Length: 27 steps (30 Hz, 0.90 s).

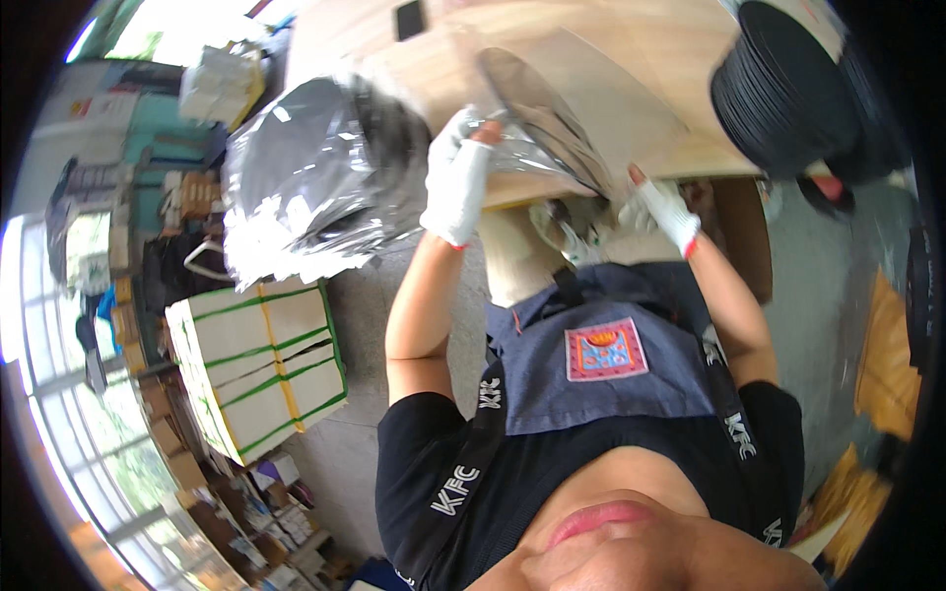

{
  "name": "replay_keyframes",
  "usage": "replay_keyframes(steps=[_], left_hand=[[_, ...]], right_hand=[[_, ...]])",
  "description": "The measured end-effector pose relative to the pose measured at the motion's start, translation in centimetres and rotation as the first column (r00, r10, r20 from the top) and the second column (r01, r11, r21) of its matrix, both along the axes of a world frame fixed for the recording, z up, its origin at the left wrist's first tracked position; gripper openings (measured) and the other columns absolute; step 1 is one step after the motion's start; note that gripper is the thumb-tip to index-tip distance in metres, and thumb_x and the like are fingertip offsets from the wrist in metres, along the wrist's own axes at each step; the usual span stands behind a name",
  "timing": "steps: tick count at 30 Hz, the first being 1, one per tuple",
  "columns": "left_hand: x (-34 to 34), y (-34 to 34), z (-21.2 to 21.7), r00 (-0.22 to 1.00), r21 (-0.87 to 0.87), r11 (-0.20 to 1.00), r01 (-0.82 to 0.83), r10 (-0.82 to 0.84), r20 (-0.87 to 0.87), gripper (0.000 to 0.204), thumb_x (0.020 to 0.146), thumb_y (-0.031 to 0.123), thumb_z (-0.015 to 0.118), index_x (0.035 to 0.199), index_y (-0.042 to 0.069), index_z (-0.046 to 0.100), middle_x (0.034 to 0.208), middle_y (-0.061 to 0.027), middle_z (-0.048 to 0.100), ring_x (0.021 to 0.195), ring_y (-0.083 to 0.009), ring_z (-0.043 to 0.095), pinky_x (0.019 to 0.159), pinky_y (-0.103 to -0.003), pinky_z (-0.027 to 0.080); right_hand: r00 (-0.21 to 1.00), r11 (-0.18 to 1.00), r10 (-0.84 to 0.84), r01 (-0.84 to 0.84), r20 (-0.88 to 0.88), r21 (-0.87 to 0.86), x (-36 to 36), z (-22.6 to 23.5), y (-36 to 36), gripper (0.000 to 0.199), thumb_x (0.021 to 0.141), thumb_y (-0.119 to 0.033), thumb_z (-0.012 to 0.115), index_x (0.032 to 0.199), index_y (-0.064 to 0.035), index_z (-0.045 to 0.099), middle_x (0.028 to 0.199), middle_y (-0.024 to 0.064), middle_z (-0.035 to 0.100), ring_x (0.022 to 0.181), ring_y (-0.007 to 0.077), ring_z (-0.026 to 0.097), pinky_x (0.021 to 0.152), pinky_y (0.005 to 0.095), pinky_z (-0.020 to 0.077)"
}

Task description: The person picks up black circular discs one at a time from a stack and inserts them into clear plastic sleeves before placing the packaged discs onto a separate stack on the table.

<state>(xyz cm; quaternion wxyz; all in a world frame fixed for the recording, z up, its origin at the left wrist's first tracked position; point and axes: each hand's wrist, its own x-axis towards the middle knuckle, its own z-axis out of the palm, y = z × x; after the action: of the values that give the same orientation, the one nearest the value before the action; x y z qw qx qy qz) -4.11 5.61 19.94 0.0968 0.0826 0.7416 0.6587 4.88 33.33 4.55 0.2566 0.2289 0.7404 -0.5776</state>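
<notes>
My left hand (458,179), in a white glove with the thumb tip bare, is closed on the edge of a clear plastic bag (519,151). A thin dark round disc (527,94) shows in or under the plastic, tilted at the table's near edge. To the right of the disc is my right hand (665,212), gloved the same way, its thumb raised apart from its fingers. Nothing plainly shows in it; whether its fingertips touch the plastic is unclear. A pile of black discs in clear plastic (315,167) lies beside my left hand.
A tall stack of black discs (774,98) stands at the right on the wooden table (650,49). A dark flat phone-like object (410,19) lies at the far side. On the floor at left sits a white box with green and yellow straps (261,360). A cardboard box (744,231) is under the table.
</notes>
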Motion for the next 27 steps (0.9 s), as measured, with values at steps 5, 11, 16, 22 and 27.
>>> replay_keyframes(steps=[5,11,16,22,27], left_hand=[[2.7,-5.3,7.1,0.958,0.199,0.962,-0.186,0.223,-0.182,0.017,0.090,0.018,0.056,0.097,0.003,0.060,0.081,-0.0010,0.056,0.071,-0.0091,0.050,0.063,-0.024,0.042],[2.1,-23.6,11.4,0.760,0.155,0.816,-0.557,0.576,-0.300,0.019,0.088,0.011,0.054,0.105,0.002,0.056,0.086,-0.0064,0.060,0.070,-0.0126,0.057,0.063,-0.024,0.047],[-0.3,-23.8,10.3,0.587,-0.593,0.374,-0.713,-0.144,-0.797,0.043,0.079,0.027,0.069,0.118,0.013,0.058,0.107,-0.0114,0.061,0.103,-0.0293,0.056,0.088,-0.041,0.044],[-1.9,-22.0,5.8,0.792,-0.732,0.528,-0.431,-0.167,-0.587,0.044,0.090,0.030,0.054,0.130,0.012,0.054,0.128,-0.0138,0.055,0.122,-0.0315,0.046,0.104,-0.043,0.033],[-1.6,-19.9,7.4,0.740,-0.812,0.105,-0.574,-0.358,-0.569,0.043,0.094,0.034,0.048,0.132,0.014,0.052,0.129,-0.0137,0.054,0.121,-0.0335,0.046,0.102,-0.042,0.034]], right_hand=[[0.956,0.657,-0.232,0.017,-0.181,-0.754,-2.7,5.2,-6.7,0.033,0.095,-0.042,0.053,0.088,-0.0092,0.056,0.064,-0.0028,0.053,0.048,0.0045,0.042,0.041,0.0177,0.0287],[0.852,0.688,-0.045,-0.351,-0.521,-0.635,-12.6,15.2,-18.2,0.028,0.093,-0.024,0.059,0.112,-0.0044,0.060,0.080,-0.0008,0.063,0.067,0.0056,0.056,0.059,0.0199,0.0444],[0.722,0.825,0.270,-0.514,-0.637,-0.233,-14.1,16.1,-24.2,0.029,0.094,-0.033,0.055,0.091,-0.0058,0.063,0.073,0.0026,0.062,0.058,0.0096,0.054,0.052,0.0239,0.0442],[0.654,0.853,0.317,-0.513,-0.686,-0.094,-9.0,17.0,-13.6,0.033,0.095,-0.039,0.054,0.100,-0.0069,0.061,0.083,0.0049,0.065,0.075,0.0133,0.062,0.067,0.0289,0.0500],[0.413,0.311,0.718,0.530,-0.561,0.789,-6.0,15.8,6.0,0.022,0.084,-0.025,0.063,0.099,-0.0092,0.065,0.092,0.0091,0.066,0.084,0.0266,0.062,0.077,0.0360,0.0508]])
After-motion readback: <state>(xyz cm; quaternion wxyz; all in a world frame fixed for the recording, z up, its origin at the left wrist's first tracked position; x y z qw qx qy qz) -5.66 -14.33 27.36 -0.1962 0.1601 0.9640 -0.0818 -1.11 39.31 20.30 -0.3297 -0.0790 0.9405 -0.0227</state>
